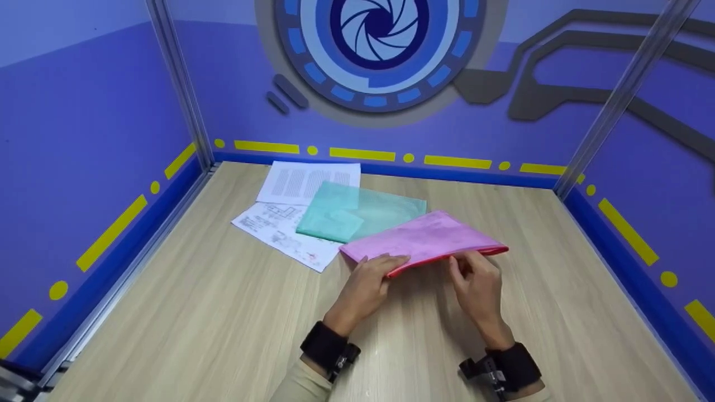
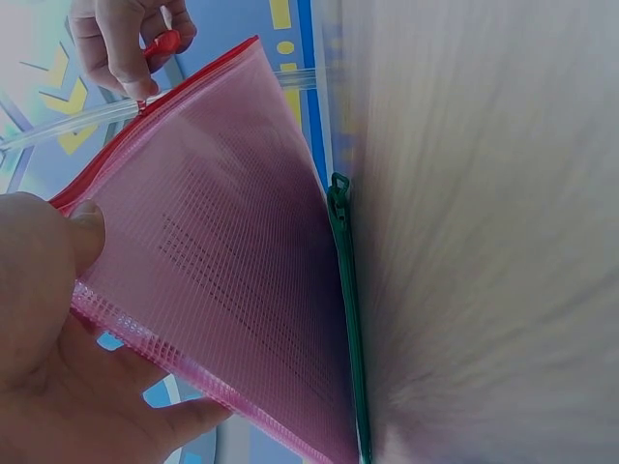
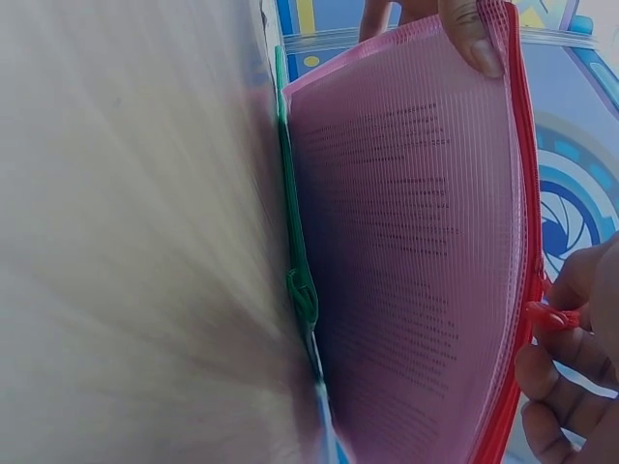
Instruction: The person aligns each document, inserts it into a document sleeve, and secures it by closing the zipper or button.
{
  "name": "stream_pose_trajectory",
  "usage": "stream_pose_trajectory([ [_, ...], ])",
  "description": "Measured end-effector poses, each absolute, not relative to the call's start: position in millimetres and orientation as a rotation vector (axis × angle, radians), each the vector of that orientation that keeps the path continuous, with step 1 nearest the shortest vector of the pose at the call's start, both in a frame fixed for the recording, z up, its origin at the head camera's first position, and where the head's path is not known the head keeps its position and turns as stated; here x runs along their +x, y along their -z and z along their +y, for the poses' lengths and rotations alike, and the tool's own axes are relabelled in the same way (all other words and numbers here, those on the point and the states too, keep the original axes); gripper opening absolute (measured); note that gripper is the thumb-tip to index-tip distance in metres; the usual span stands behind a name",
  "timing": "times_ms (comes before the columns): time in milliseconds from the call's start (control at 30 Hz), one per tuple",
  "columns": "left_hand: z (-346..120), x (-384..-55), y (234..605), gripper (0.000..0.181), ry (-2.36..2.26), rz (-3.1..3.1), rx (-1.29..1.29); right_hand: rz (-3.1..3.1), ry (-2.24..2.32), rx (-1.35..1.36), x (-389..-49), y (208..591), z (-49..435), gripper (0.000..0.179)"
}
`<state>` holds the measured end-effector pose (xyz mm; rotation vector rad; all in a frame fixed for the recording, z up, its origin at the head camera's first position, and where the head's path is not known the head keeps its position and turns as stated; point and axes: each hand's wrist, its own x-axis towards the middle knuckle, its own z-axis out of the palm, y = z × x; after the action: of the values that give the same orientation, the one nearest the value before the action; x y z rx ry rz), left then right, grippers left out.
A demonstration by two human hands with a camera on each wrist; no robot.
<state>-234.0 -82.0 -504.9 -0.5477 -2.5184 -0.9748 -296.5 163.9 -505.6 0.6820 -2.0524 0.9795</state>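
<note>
A pink mesh zipper pouch (image 1: 427,237) is held tilted above the table, its red zipper edge toward the person. Lines of print show through its side in both wrist views. My left hand (image 1: 366,287) grips the pouch near the left end of the zipper, thumb on one face and fingers behind. At the zipper, my right hand (image 1: 480,285) pinches the red zipper pull (image 3: 556,316), partway along the edge. Just beyond lies a green mesh zipper pouch (image 1: 385,209), partly covered by the pink one in the head view; its green zipper (image 2: 348,290) shows in the left wrist view.
A sheet of printed text (image 1: 307,178) and a sheet with line drawings (image 1: 279,229) lie at the back left, both partly under the green pouch. The wooden table (image 1: 223,324) is bounded by a blue back wall (image 1: 234,100) and side walls.
</note>
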Motion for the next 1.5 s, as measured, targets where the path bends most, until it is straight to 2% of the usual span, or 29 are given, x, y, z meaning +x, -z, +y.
stream_pose_trajectory([
  [800, -83, -234, 504, 0.061, 0.977, -2.515, -0.547, -2.117, -0.988, 0.583, -300, 509, 172, 0.004],
  [1500, -82, -234, 505, 0.063, 1.003, -2.521, -0.541, -2.139, -0.914, 0.54, -303, 510, 175, 0.006],
])
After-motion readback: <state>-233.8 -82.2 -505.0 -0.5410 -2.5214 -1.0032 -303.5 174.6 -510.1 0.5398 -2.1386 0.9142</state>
